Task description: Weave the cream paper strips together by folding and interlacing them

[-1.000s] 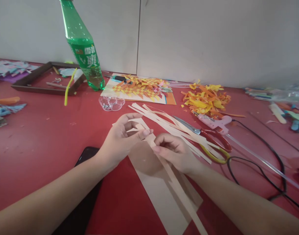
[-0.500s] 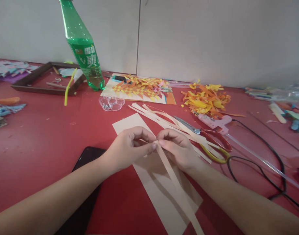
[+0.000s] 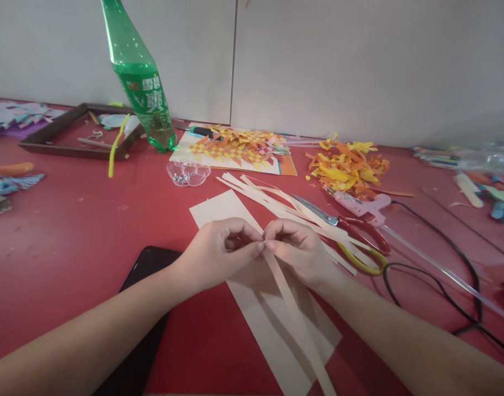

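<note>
Both hands meet fingertip to fingertip at the upper end of a long cream paper strip. My left hand pinches that end between thumb and index finger. My right hand pinches it too, right beside the left fingertips. The small piece between the fingers is mostly hidden. From there the strip hangs down toward me over a cream paper sheet lying on the red table. More cut cream strips lie just beyond my right hand, partly over scissors with red and yellow handles.
A green bottle stands at the back left beside a brown frame. A black phone lies under my left forearm. Orange and yellow paper scraps and a pink glue gun with a black cord lie to the right.
My hands stay pinched together, with small finger shifts. The strip's lower end has swung slightly to the left.
</note>
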A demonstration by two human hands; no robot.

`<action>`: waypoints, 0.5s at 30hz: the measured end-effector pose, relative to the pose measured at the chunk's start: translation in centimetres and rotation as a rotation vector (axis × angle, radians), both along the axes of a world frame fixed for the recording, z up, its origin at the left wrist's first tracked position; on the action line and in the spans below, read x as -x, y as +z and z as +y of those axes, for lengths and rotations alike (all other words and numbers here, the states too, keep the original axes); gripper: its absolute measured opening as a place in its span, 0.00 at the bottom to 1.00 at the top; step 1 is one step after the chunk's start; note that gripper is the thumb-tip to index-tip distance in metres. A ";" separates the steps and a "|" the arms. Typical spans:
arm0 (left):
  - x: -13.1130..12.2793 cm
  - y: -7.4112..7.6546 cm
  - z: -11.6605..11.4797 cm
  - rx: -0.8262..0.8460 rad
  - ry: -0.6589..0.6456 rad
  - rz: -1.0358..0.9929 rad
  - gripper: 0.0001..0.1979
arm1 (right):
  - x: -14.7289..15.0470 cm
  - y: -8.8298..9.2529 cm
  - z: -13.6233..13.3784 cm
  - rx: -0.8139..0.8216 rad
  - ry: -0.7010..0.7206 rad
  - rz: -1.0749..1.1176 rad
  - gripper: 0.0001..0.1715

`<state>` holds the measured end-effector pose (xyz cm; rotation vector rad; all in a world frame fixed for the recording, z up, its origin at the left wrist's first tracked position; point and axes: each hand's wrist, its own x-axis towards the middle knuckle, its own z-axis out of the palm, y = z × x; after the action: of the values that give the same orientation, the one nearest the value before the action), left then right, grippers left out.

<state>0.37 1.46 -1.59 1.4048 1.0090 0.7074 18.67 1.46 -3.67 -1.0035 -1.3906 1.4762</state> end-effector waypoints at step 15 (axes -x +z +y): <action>0.1 0.0 -0.1 -0.172 -0.035 0.104 0.05 | 0.0 0.0 0.0 -0.007 -0.011 -0.043 0.05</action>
<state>0.25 1.39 -1.57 1.6185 1.0210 0.7144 18.69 1.49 -3.69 -1.0425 -1.4173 1.4483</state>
